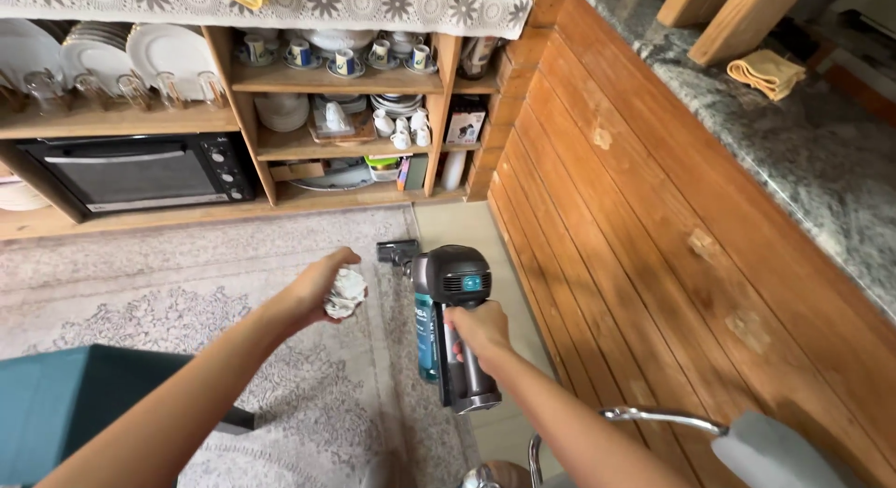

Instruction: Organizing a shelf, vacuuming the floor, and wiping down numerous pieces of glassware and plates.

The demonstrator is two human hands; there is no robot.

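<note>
The right hand (481, 327) gripped the cordless vacuum (452, 320); the left hand (322, 287) clutched a crumpled paper wad (345, 293). Vacuuming the rug (187, 292) seemed underway; next probably called for steering the head forward.

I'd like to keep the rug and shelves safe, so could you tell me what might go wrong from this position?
1. The left hand holds a crumpled wad of paper just beside the cordless vacuum; dropped, it could clog the floor head.
2. The right hand steers alone, so the head might catch the rug edge.
3. Pushed further, it could bump the low shelf of crockery.
</note>
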